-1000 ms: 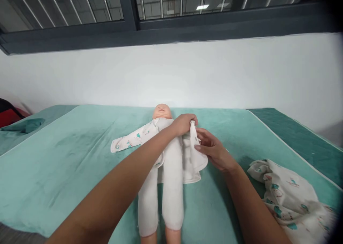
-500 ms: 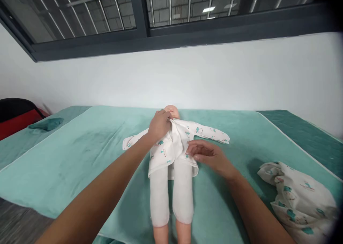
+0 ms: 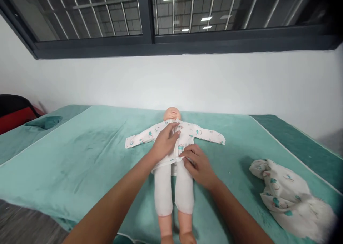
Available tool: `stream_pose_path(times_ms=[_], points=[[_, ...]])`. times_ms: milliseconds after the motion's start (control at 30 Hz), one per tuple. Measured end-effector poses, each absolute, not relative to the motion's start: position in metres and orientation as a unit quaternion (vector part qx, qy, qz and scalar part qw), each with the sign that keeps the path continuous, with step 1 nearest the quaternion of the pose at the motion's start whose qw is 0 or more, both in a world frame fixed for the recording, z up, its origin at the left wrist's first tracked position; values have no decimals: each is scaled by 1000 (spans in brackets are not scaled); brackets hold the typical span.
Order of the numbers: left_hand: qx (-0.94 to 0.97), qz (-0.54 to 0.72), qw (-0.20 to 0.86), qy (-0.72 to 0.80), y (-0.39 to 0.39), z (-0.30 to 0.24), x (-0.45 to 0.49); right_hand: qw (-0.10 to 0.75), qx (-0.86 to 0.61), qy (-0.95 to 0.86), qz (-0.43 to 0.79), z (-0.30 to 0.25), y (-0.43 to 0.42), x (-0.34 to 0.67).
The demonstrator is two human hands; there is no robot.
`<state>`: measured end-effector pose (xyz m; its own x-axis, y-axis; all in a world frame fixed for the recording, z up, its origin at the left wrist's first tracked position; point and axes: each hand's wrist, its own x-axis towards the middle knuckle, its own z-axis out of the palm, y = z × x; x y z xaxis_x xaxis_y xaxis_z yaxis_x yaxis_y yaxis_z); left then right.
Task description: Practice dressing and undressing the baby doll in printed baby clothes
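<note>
A baby doll lies on its back with its head toward the wall, dressed in a white baby shirt with small green prints. Both sleeves stretch out to the sides. My left hand rests on the shirt's chest, thumb and forefinger apart near the front edge. Lower down, my right hand pinches the shirt's front hem just above the doll's legs. White padded cloth covers the upper legs, and the lower legs are bare. My left hand hides part of the shirt front.
A crumpled white printed garment lies on the right of the green bed cover. At the far left is a red and black object. Behind the bed stand a white wall and a dark-framed window.
My left hand has moved from the collar down to the chest, uncovering the doll's face. My right hand has come inward and taken the shirt hem. The shirt front lies flatter.
</note>
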<state>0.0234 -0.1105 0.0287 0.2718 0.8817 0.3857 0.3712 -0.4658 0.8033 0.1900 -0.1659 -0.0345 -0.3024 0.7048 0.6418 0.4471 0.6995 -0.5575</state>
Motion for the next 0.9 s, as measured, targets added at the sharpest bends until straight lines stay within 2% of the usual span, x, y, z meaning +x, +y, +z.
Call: stream_pose_path(times_ms=[100, 233, 333, 433, 633, 767, 833, 900], points=[[690, 485, 301, 445, -109, 26, 13, 491, -365, -765, 203, -45, -184, 196], [606, 494, 238, 575, -109, -1, -24, 561, -433, -664, 240, -65, -213, 216], [546, 433, 341, 632, -117, -17, -46, 574, -534, -572, 242, -78, -229, 234], [506, 406, 473, 596, -128, -19, -47, 539, -572, -543, 297, -78, -234, 239], [443, 494, 523, 536, -116, -7, -11, 515, -468, -571, 436, -57, -198, 200], [424, 538, 528, 501, -94, -7, -3, 518, -472, -596, 392, -38, -178, 194], [453, 520, 519, 505, -91, -11, -9, 494, -502, -642, 304, -26, -191, 214], [509, 496, 485, 509, -96, -17, -21, 471, -570, -654, 158, -18, -222, 251]])
